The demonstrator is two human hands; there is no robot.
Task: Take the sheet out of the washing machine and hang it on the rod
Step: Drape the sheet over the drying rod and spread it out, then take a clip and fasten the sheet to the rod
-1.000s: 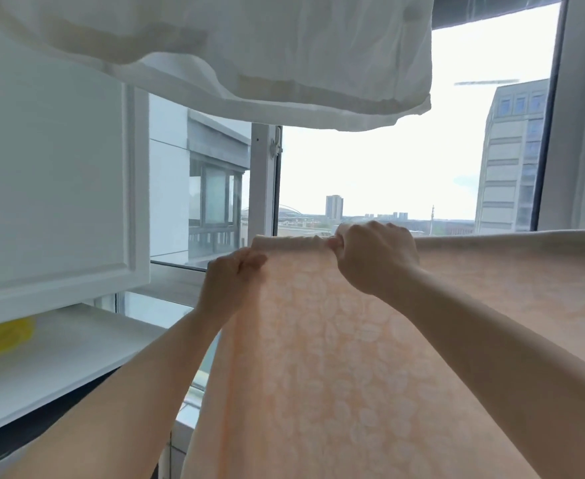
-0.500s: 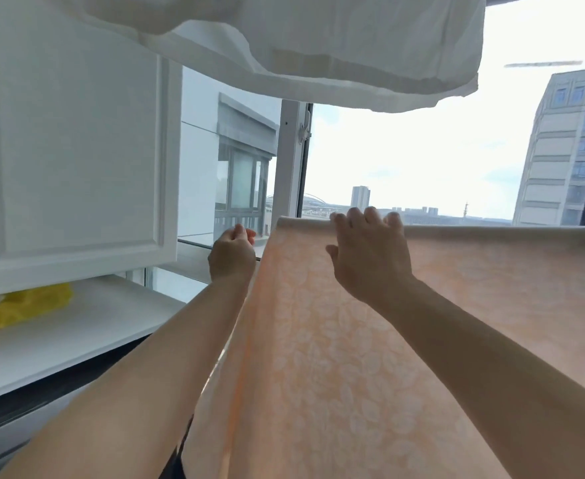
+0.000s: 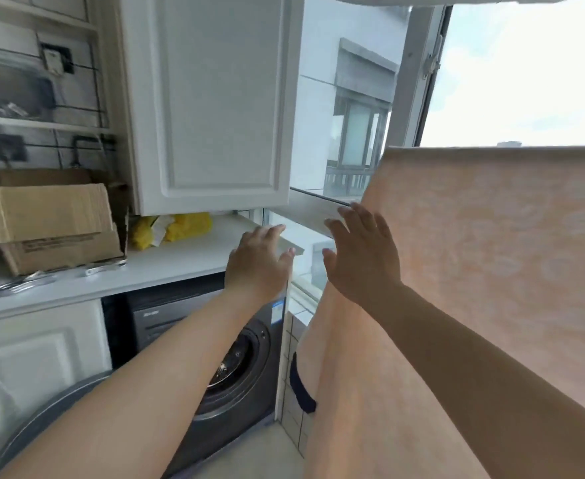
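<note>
Only 1 view was given: a wide-angle head camera, looking forward and down from close behind both outstretched forearms (edges visibly bowed), facing the window (image 3: 526, 70) with the washing machine (image 3: 236, 368) low at left.

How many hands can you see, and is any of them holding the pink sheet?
2. The left hand is open in front of the white counter, holding nothing. The right hand is open by the pink sheet's left edge, not gripping it.

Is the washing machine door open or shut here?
Open: the washing machine shows its bare drum opening, and the door has swung out to the lower left.
</note>
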